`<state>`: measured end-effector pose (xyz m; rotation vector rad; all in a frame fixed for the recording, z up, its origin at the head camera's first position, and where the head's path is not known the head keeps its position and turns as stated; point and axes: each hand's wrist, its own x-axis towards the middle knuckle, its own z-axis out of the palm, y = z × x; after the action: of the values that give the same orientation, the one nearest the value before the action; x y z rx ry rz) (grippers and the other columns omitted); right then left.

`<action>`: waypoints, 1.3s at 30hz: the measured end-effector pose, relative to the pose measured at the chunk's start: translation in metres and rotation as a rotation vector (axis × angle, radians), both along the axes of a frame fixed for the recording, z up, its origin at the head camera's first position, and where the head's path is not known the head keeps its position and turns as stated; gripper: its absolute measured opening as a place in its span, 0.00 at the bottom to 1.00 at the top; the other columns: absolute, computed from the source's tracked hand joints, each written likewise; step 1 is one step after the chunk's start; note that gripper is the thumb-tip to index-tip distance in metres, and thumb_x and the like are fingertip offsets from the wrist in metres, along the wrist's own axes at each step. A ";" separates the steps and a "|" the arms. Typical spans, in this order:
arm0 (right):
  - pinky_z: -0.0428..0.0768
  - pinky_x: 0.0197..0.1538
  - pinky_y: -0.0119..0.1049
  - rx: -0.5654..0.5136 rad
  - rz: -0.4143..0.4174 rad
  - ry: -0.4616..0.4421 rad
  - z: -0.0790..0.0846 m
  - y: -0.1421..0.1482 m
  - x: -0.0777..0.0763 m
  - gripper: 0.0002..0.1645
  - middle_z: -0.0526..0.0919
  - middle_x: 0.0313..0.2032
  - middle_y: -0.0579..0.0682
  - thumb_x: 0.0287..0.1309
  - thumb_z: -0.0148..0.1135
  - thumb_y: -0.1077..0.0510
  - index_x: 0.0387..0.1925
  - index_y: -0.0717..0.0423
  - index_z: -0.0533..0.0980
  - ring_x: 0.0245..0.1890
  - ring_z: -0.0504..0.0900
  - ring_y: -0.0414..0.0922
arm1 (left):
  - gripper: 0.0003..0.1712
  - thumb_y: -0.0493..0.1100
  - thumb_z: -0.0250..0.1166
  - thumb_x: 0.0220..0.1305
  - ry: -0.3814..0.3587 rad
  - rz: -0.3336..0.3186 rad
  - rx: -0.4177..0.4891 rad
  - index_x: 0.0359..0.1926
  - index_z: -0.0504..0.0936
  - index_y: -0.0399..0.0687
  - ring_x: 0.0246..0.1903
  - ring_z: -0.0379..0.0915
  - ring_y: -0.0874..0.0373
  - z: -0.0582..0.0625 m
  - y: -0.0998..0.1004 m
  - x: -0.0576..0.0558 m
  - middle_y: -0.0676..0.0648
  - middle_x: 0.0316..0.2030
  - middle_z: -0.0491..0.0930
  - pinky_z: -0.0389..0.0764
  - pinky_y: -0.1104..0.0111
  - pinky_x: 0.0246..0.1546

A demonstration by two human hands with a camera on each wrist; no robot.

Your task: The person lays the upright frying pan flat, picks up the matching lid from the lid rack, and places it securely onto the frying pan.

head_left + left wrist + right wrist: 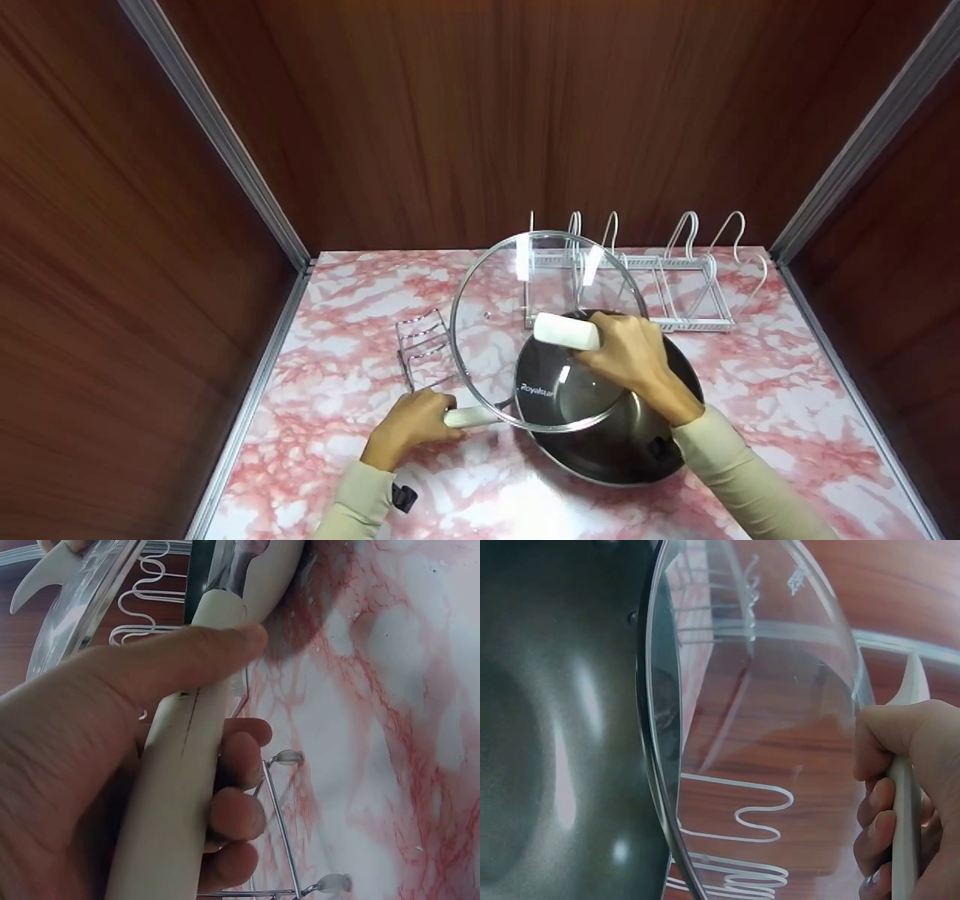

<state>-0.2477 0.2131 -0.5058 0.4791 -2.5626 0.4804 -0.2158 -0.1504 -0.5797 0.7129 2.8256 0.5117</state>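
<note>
My left hand (417, 421) grips the pale handle (176, 757) of a dark frying pan (637, 450), fingers wrapped under it and thumb along the top. The pan's deep dark inside (562, 735) faces up in the head view. In my right hand (628, 352) is the white knob handle (567, 331) of a clear glass lid (487, 352) with a metal rim. The lid hangs tilted over the pan's left part, off to one side of its opening, and the pan shows through the glass. "Royalstar" lettering appears through it.
A white wire rack (694, 324) with curved dividers stands at the back right, partly behind the lid. A small chrome wire rack (420, 349) sits just beyond my left hand. Brown wood-look panels (465, 120) enclose the red-and-white marbled tabletop (330, 360) at the back and sides.
</note>
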 end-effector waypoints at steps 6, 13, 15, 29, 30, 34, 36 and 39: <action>0.71 0.19 0.52 0.002 -0.021 -0.020 -0.002 0.005 0.002 0.22 0.84 0.20 0.51 0.32 0.84 0.48 0.26 0.52 0.79 0.17 0.80 0.56 | 0.16 0.55 0.79 0.51 0.018 -0.009 -0.001 0.27 0.82 0.53 0.23 0.69 0.60 -0.002 0.001 0.000 0.56 0.22 0.77 0.70 0.63 0.25; 0.69 0.19 0.49 0.016 -0.034 -0.033 -0.004 0.012 0.006 0.24 0.82 0.18 0.50 0.31 0.85 0.48 0.25 0.53 0.78 0.16 0.78 0.55 | 0.15 0.51 0.79 0.52 -0.008 -0.002 0.001 0.25 0.79 0.54 0.21 0.66 0.60 -0.003 0.002 0.001 0.57 0.20 0.74 0.68 0.64 0.24; 0.69 0.19 0.49 0.017 -0.038 -0.038 -0.005 0.014 0.008 0.25 0.82 0.18 0.50 0.30 0.86 0.48 0.26 0.53 0.78 0.16 0.77 0.54 | 0.15 0.49 0.79 0.52 -0.016 0.001 0.002 0.24 0.78 0.54 0.20 0.64 0.60 -0.003 0.002 0.001 0.57 0.20 0.72 0.67 0.64 0.24; 0.72 0.20 0.54 0.018 -0.062 -0.085 -0.007 0.025 0.014 0.24 0.84 0.20 0.52 0.33 0.85 0.48 0.28 0.54 0.81 0.18 0.81 0.57 | 0.15 0.49 0.76 0.52 -0.019 0.022 -0.015 0.23 0.77 0.53 0.19 0.64 0.59 -0.003 0.002 0.004 0.56 0.19 0.70 0.66 0.62 0.22; 0.72 0.20 0.54 0.020 -0.063 -0.086 -0.008 0.025 0.014 0.23 0.84 0.20 0.52 0.33 0.85 0.48 0.28 0.54 0.81 0.19 0.81 0.57 | 0.15 0.49 0.76 0.52 -0.018 0.023 -0.016 0.23 0.77 0.53 0.19 0.64 0.59 -0.003 0.002 0.004 0.56 0.19 0.70 0.66 0.62 0.22; 0.73 0.21 0.54 0.025 -0.066 -0.101 -0.008 0.027 0.016 0.21 0.82 0.19 0.51 0.34 0.82 0.50 0.27 0.54 0.80 0.19 0.81 0.57 | 0.15 0.49 0.76 0.52 -0.011 0.024 -0.022 0.23 0.76 0.53 0.19 0.63 0.59 -0.003 0.002 0.004 0.56 0.19 0.70 0.66 0.63 0.22; 0.73 0.21 0.54 0.026 -0.068 -0.114 -0.008 0.028 0.017 0.20 0.81 0.18 0.51 0.35 0.82 0.50 0.27 0.54 0.79 0.18 0.80 0.56 | 0.14 0.48 0.75 0.52 -0.010 0.023 -0.023 0.23 0.76 0.53 0.19 0.64 0.59 -0.003 0.002 0.004 0.56 0.19 0.70 0.66 0.62 0.22; 0.73 0.21 0.54 0.025 -0.077 -0.139 -0.008 0.029 0.019 0.19 0.81 0.18 0.50 0.36 0.81 0.50 0.27 0.54 0.80 0.18 0.79 0.54 | 0.14 0.48 0.75 0.52 -0.012 0.022 -0.021 0.23 0.77 0.52 0.18 0.64 0.59 -0.003 0.002 0.004 0.56 0.19 0.70 0.66 0.63 0.22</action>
<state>-0.2285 0.2425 -0.5141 0.3662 -2.7121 0.4701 -0.2118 -0.1481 -0.5829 0.6735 2.8261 0.4878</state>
